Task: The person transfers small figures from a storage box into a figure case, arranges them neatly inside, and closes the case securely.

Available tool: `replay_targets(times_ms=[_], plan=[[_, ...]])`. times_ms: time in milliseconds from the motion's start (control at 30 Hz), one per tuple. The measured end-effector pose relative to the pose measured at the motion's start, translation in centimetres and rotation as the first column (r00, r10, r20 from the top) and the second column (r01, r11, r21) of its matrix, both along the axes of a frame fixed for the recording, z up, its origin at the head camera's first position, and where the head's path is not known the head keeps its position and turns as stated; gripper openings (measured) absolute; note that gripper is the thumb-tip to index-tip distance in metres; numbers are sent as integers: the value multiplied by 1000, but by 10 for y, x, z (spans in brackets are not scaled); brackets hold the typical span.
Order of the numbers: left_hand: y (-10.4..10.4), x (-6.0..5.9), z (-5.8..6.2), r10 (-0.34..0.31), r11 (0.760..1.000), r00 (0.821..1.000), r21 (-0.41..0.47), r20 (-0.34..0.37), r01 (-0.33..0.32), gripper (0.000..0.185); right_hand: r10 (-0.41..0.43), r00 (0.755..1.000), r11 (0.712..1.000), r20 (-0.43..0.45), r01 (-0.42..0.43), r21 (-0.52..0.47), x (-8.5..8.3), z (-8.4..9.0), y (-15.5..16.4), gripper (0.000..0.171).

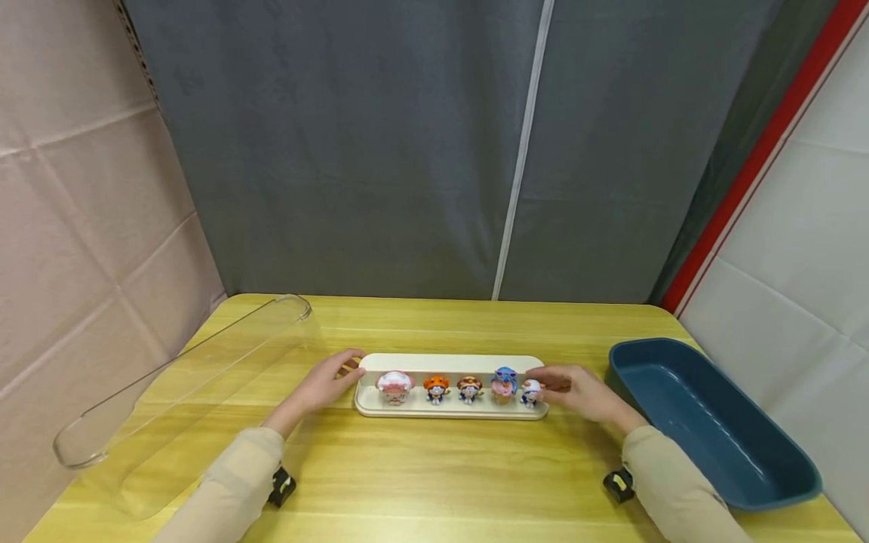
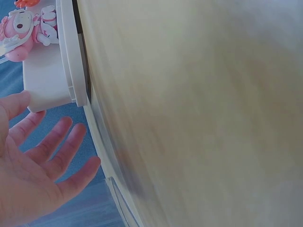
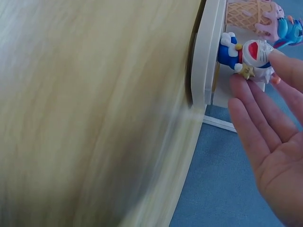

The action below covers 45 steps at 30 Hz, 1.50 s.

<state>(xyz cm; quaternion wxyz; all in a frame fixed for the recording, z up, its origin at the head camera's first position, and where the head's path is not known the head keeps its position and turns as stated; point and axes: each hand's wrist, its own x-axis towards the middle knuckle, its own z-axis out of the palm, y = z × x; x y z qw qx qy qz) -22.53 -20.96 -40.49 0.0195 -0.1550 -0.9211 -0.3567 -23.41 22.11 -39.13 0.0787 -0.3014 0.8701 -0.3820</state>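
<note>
A long cream display stand [image 1: 448,407] with a raised back holds a row of small figurines. My left hand [image 1: 329,381] is at its left end, the thumb and index finger about the back panel's corner, the other fingers spread. Nearest that hand stands a pink-and-white figurine [image 2: 21,28]. My right hand [image 1: 577,388] pinches the blue-and-white figurine [image 3: 253,54] at the right end, thumb on its front and fingers behind. Beside it is a blue figurine on an ice-cream cone [image 1: 504,385]. Two figurines, one in an orange hat [image 1: 437,388] and one in a brown hat [image 1: 469,388], stand in the middle.
At the left of the wooden table [image 1: 441,483] lies a clear plastic cover [image 1: 197,377], its rim upward. A deep blue bin [image 1: 720,422] stands at the right edge. A grey curtain [image 1: 373,166] hangs behind, with pale cloth at both sides.
</note>
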Motion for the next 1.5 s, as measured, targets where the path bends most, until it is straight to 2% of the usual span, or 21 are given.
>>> replay_targets(times_ms=[300,467,733,900,1100,1233,1500], plan=[[0,0,0,8,1000,1000,2,3,-8,31,-109,994,994,-1,109,6,5,11,5,32],[0,0,0,9,1000,1000,0,5,-9,32,-147,988,989,-45,147,-8,7,21,11,33],[0,0,0,-2,1000,1000,-6,-7,2,32,-231,962,973,-143,232,-5,11,36,15,33],[0,1,-1,-4,1000,1000,-9,-10,4,32,-267,949,963,-170,269,-11,14,39,14,35],[0,1,-1,-9,1000,1000,-10,-25,9,32,-297,937,954,-185,300,-15,17,33,13,29],[2,2,0,-1,1000,1000,-15,-20,1,35,-302,935,950,-187,312,26,19,27,13,28],[1,6,5,46,998,999,-46,6,-45,44,-241,958,948,-156,267,173,18,15,11,32]])
